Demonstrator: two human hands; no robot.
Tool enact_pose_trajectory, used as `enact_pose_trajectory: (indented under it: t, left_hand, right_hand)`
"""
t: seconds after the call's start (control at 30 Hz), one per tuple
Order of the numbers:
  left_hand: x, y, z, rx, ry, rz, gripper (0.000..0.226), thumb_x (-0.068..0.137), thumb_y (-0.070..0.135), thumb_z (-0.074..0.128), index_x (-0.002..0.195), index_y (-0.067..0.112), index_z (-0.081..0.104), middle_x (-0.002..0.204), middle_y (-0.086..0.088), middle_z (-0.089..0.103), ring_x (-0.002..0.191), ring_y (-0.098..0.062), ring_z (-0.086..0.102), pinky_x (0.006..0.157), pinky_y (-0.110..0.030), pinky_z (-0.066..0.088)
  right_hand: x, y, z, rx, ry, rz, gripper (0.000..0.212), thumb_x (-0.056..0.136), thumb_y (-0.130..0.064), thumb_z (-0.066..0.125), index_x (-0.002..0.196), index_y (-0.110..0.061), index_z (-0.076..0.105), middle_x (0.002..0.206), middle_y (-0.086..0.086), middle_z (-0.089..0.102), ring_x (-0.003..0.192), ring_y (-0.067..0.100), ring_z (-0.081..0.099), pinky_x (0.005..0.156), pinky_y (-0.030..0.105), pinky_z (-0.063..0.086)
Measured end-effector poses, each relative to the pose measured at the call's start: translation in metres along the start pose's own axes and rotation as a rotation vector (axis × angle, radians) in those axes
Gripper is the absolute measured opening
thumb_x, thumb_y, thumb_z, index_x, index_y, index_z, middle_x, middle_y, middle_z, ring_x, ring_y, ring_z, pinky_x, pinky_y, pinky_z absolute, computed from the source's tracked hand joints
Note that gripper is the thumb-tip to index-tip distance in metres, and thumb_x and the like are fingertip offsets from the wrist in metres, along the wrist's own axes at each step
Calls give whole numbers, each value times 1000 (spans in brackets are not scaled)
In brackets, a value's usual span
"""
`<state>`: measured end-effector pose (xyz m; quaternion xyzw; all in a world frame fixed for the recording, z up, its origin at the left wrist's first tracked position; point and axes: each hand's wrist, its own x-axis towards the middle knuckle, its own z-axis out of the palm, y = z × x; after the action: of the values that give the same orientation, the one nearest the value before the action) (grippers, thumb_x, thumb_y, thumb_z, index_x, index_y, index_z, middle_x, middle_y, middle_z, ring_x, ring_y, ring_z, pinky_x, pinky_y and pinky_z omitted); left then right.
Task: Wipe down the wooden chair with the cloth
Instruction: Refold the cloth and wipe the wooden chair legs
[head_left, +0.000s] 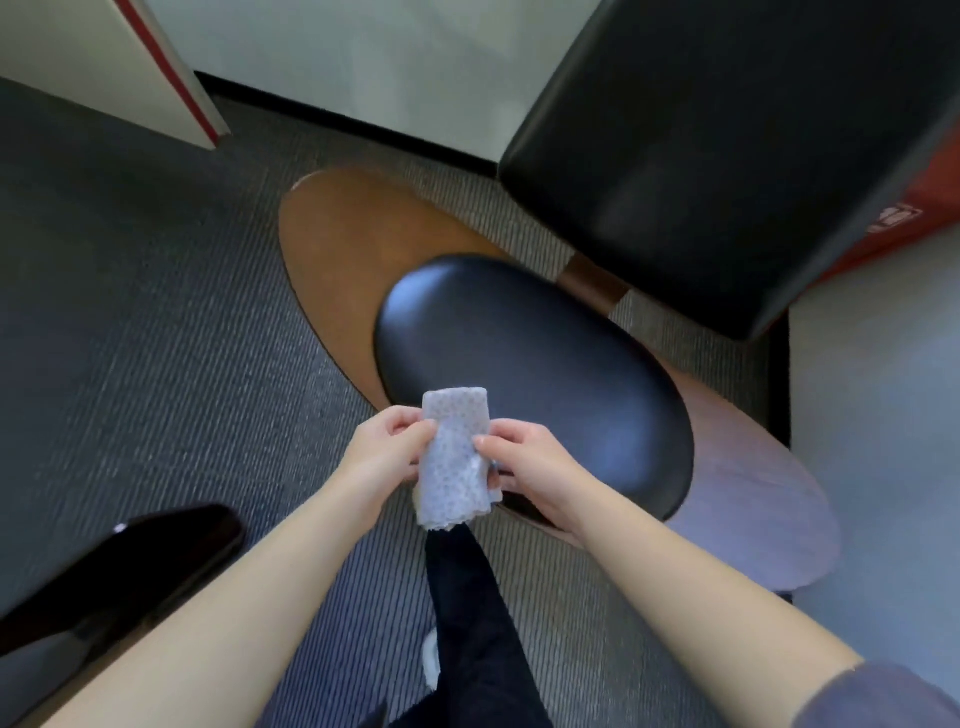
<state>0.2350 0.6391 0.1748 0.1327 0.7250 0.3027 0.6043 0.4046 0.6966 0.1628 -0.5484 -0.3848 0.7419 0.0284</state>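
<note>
- A person stands over a wooden chair (332, 234) and holds a folded cloth (456, 457) between both hands, in front of the near rim of the chair's black seat pad (535, 364).
- The left hand (387, 447) pinches the cloth's left edge, thumb on the near face and fingers curled behind.
- The right hand (530, 467) grips the right edge in the same way, with its thumb tip pressed on the fabric about halfway up.
- The cloth is pale with a fine dotted pattern. It is folded into a narrow upright strip, so its top stands above the two hands and its lower end hangs below them.
- From this angle the cloth's top corner overlaps the seat pad; whether the two touch cannot be told.
- The chair's brown wooden seat spreads out left and right of the pad, and its black padded backrest (701, 145) rises at the far right.
- The chair stands on grey ribbed carpet (130, 312), with a glossy black object (156, 561) low on the left.
- A dark trouser leg (472, 613) shows below the cloth.
- A red surface (930, 192) at the right edge carries a white label (894, 218), but its writing is too blurred to read.
</note>
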Motion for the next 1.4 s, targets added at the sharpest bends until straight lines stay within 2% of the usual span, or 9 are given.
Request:
enact_pose_trajectory:
  t: [0.2,0.4,0.5,0.63,0.77,0.97,1.13,1.27,1.4]
  left_hand:
    - [63,63,-73,7,83,16,5,92,12,62,93,14,67,93,-3,71,84,-13,70,59,-19,51]
    - [114,116,-155,6,-18,-48,19,97,16,57,113,16,67,106,-3,72,98,-17,70,85,-38,58]
    - [148,139,-192,49,-68,-32,19,95,10,60,112,14,66,105,-3,73,96,-16,71,80,-35,58]
    - [202,175,-242,211,-156,-9,15,93,10,62,99,23,67,103,0,72,95,-15,70,82,-36,58]
    - [252,212,-282,422,-280,58,17,94,13,61,106,21,69,100,4,71,93,-10,69,73,-25,54]
    - [302,247,-306,592,-385,61,15,95,16,59,99,26,70,97,3,72,89,-11,70,75,-29,59]
    - [342,255,-317,684,-391,120,19,95,15,55,104,21,71,97,2,71,89,-14,69,74,-32,58]
    - [362,244,-328,850,-516,136,20,93,18,52,99,11,70,88,-7,70,78,-23,69,61,-33,54]
    - [386,227,-329,974,-626,307,21,91,15,48,81,0,59,71,-4,53,61,-15,51,51,-25,39]
  right_hand:
    - [91,-96,48,-120,0,-21,19,96,-9,56,110,-4,67,96,10,67,72,13,61,57,21,49]
    - [157,-164,104,-89,-14,15,17,96,-8,56,109,-4,66,96,12,65,76,18,59,57,24,49]
    - [191,-186,131,-47,41,31,14,96,-10,57,106,-7,67,92,10,64,72,16,58,54,23,48]
    - [229,-212,169,67,149,40,10,96,-10,56,100,-9,66,88,6,68,69,13,64,57,27,53]
    - [264,-229,202,287,251,45,7,94,-9,59,97,-8,66,91,10,72,76,19,71,59,29,55]
    - [302,-230,217,-38,575,-33,6,86,-23,70,90,-19,67,88,-2,70,82,13,66,77,30,53]
    - [320,-205,222,-360,901,-153,44,77,-30,80,112,-17,56,112,-4,51,105,12,51,94,31,45]
    - [334,-179,237,-343,869,-6,93,80,-45,75,153,-19,23,160,-1,22,149,15,17,119,39,22]
    - [351,-167,247,-296,978,-22,91,88,-46,66,156,-30,8,164,-11,4,151,10,-3,122,50,8]
